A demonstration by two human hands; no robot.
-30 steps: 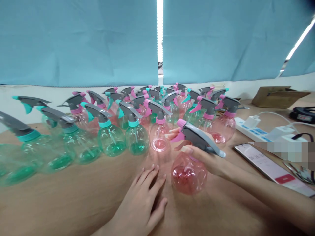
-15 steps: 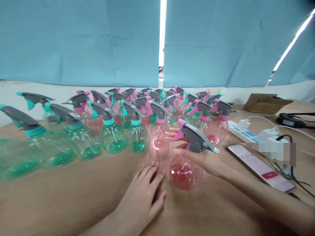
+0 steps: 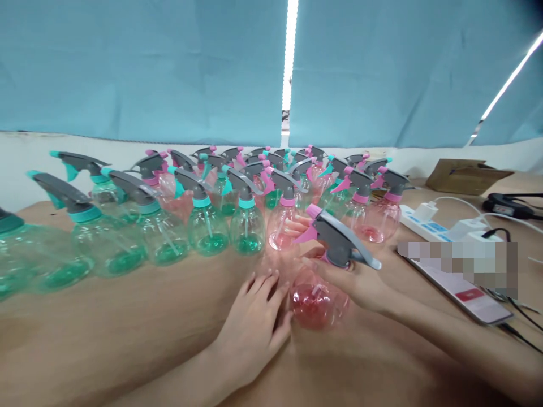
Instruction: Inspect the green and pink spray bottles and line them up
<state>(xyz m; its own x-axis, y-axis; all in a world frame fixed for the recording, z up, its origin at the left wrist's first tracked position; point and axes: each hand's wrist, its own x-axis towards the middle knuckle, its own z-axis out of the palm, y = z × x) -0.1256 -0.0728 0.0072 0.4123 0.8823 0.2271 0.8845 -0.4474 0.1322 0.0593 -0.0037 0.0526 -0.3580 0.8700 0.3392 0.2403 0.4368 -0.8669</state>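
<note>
Your right hand (image 3: 360,285) is clamped on 1 pink bottle (image 3: 318,308), thumb and fingers around the neck just under the grey sprayer head (image 3: 341,243). Bottle is in front of you, right of your left hand, leaning a bit right; can't tell if its base touches the table (image 3: 139,345). Some red liquid low inside.

Your left hand (image 3: 257,322) lies palm down on the table, fingers slightly apart, thumb just beside that bottle; can't tell if they touch.

Front row: 6 green bottles (image 3: 248,229), leftmost cut by the frame edge, then 1 pink bottle with a grey head (image 3: 286,178), right behind your right fingertips. 2 more pink-collared bottles (image 3: 386,217) stand past your right hand. Behind: a crowd of mixed pink and teal heads, too overlapped to count.

Right side: 1 phone (image 3: 487,311), screen up, part pixelated; 1 white power strip (image 3: 436,232) with at least 2 white chargers (image 3: 469,229); 1 cardboard box (image 3: 466,178); 1 black strapped item (image 3: 507,207). Blue cloth (image 3: 148,73) at the back, 2 bright gaps.
</note>
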